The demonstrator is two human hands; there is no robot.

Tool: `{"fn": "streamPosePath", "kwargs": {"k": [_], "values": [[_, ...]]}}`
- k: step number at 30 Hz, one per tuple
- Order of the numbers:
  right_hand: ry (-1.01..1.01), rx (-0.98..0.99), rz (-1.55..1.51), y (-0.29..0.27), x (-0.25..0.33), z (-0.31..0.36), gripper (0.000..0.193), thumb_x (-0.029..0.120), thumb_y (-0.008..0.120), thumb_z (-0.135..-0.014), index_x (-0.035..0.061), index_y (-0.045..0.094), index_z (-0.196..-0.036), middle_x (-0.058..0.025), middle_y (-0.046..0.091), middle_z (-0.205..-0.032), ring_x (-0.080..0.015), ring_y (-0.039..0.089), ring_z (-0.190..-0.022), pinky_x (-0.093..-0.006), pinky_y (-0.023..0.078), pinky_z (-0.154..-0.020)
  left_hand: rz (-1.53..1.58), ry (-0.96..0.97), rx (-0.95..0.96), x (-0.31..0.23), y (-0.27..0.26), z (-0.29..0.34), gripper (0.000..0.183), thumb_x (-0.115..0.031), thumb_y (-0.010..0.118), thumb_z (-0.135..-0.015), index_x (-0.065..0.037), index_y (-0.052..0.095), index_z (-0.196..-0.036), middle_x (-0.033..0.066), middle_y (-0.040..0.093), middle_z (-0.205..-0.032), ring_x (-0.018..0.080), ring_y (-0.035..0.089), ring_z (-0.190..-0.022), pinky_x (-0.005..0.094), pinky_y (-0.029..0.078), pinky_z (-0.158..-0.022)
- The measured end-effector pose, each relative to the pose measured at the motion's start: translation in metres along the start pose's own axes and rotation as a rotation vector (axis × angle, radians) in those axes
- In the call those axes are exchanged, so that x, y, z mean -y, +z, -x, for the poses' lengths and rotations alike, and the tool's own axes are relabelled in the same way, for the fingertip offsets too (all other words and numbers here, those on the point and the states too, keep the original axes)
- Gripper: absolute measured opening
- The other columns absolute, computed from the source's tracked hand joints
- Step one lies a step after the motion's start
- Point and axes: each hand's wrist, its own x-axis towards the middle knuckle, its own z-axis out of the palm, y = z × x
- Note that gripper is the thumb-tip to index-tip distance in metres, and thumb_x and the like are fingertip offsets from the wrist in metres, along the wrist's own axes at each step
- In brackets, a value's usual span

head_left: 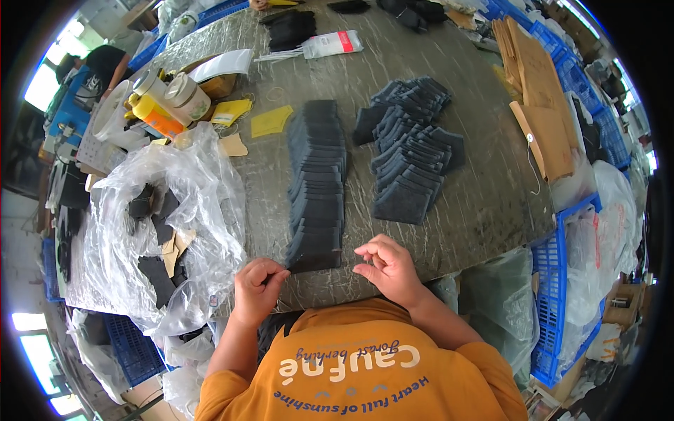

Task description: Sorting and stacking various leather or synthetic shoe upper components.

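An overlapping row of dark blue-black fabric pieces (317, 189) runs from the middle of the table toward me. My left hand (258, 289) has thumb and forefinger pinched together at the near left corner of its closest piece. My right hand (390, 269) hovers just right of that row's near end, thumb and forefinger apart, other fingers curled, with nothing seen in it. Farther right, a second, shaped pile of dark fabric pieces (408, 158) fans out in overlapping layers.
A clear plastic bag (210, 165) with dark and tan scraps lies at left, below bottles (156, 116) and a lidded cup (187, 95). Yellow card (271, 121) lies beyond the row. Brown paper (542, 137) and a blue crate (551, 309) border the right edge.
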Motion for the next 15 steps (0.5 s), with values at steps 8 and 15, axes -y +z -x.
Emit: {"fn": "streamPosePath", "kwargs": {"k": [8, 15], "values": [[-0.015, 0.078, -0.133, 0.008, 0.001, -0.019, 0.013, 0.000, 0.067, -0.081, 0.0021, 0.059, -0.091, -0.0018, 0.052, -0.078, -0.0096, 0.045, -0.061, -0.0209, 0.039, -0.058, 0.057, -0.014, 0.068, -0.010, 0.005, 0.003, 0.011, 0.006, 0.068, -0.069, -0.001, 0.060, -0.070, 0.0075, 0.062, -0.069, 0.0179, 0.058, -0.061, 0.0273, 0.044, -0.055], [0.137, -0.271, -0.324, -0.036, -0.005, -0.003, 0.024, 0.014, 0.043, -0.096, 0.0069, 0.045, -0.073, 0.0003, 0.043, -0.068, -0.0077, 0.037, -0.058, -0.0230, 0.032, -0.053, 0.150, -0.612, 0.114, 0.006, -0.004, 0.002, 0.008, -0.008, 0.067, -0.080, 0.000, 0.065, -0.079, 0.0002, 0.060, -0.064, 0.0069, 0.052, -0.057, 0.0248, 0.042, -0.052]]}}
